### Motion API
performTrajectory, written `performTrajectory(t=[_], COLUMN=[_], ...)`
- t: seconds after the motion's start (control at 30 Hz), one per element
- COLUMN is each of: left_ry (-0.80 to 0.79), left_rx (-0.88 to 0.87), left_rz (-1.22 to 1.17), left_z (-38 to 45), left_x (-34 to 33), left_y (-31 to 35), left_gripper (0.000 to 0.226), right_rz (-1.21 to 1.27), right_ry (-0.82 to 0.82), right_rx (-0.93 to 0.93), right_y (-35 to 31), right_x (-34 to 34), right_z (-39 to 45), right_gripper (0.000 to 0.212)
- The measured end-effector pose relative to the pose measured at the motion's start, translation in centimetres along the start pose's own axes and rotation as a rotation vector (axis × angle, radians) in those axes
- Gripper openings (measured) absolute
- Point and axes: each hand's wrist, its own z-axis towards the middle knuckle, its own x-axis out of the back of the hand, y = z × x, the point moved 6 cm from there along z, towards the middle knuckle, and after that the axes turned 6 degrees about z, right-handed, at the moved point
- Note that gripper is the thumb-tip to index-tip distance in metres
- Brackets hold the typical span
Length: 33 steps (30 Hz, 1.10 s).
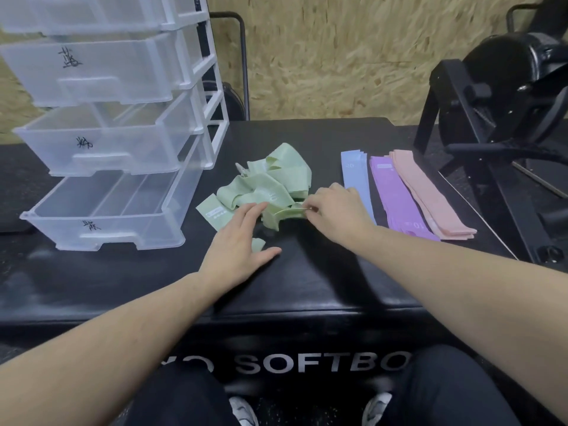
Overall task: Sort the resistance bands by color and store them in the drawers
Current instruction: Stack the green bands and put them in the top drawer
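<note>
Left hand (238, 241) flat beside green bands (270, 186); right hand (335, 212) pinches one.

One head-worn camera looks forward and down, close over the black bench (307, 281).

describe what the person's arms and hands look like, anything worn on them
Both arms are bare from the frame edge to the fingers: no sleeves, gloves, watch or bracelets in view. The left hand and right hand show no rings that can be made out. Nails look short and unpainted, though the picture is too soft to be sure.
</note>
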Motion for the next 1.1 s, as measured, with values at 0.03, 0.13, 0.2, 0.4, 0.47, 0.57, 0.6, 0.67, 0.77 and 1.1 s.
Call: performTrajectory(t=[0.03, 0.13, 0.2, 0.4, 0.47, 0.57, 0.6, 0.67, 0.77, 1.1], left_ry=[-0.007, -0.053, -0.076, -0.065, -0.064, -0.083, -0.098, -0.144, -0.246, -0.076], left_rx=[0.017, 0.105, 0.124, 0.164, 0.125, 0.100, 0.120, 0.201, 0.337, 0.473], left_rz=[-0.009, -0.076, -0.069, 0.072, 0.109, 0.062, -0.034, -0.354, -0.775, -1.048], left_z=[-0.1, 0.1, 0.5, 2.0, 2.2, 1.9, 1.6, 1.0, 0.4, -0.1], left_x=[0.0, 0.0, 0.2, 2.0, 2.8, 4.2, 4.6, 5.6, 7.0, 12.4], left_y=[0.0, 0.0, 0.2, 1.0, 1.6, 2.3, 2.6, 3.5, 5.5, 8.0], left_gripper=[0.089, 0.098, 0.102, 0.102, 0.101, 0.101, 0.103, 0.108, 0.116, 0.013], right_rz=[0.023, 0.144, 0.277, 0.720, 0.797, 0.914, 0.941, 0.976, 1.006, 1.017], right_ry=[0.015, 0.054, 0.113, 0.056, 0.057, 0.102, 0.108, 0.094, 0.014, -0.080], right_rx=[0.014, 0.054, 0.059, -0.190, -0.230, -0.267, -0.266, -0.241, -0.190, -0.138], right_y=[-0.3, -1.2, -1.8, -2.4, -2.6, -2.9, -3.2, -3.9, -5.0, -7.2], right_x=[0.3, 1.8, 3.2, 5.2, 5.8, 7.3, 7.8, 8.5, 9.0, 10.7], right_z=[-0.2, -1.0, -1.4, -2.6, -3.0, -3.3, -3.5, -3.8, -4.7, -7.2], right_gripper=[0.030, 0.022, 0.017, 0.006, 0.008, 0.012, 0.012, 0.013, 0.014, 0.009])
